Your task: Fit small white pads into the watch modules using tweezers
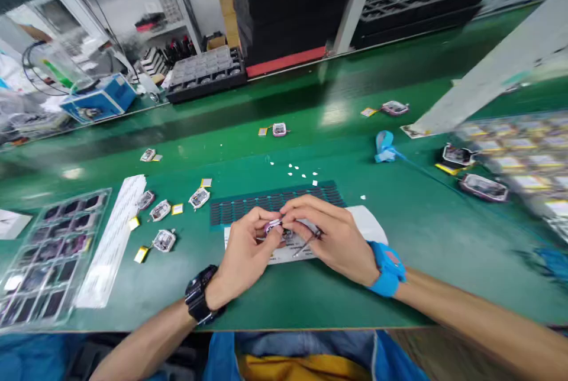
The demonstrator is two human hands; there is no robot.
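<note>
Above the middle of the bench, my left hand (252,243) pinches a small smartwatch case (273,225) with a pinkish rim. My right hand (331,239) meets it from the other side, its fingertips touching or very near the case. A pair of thin metal tweezers (306,243) is tucked in the right hand, tips pointing down and left. Fingers cover most of the case. Beneath both hands lie a white printed sheet (370,224) and a dark perforated sheet of small strips (235,210).
Open watch cases (164,240) with battery pouches (141,254) lie scattered left, behind and right. Left are a clear tray (80,245) and paper strip (110,245). A blue strap with cord (385,147), a white post (488,67) and a battery tray (523,156) stand right.
</note>
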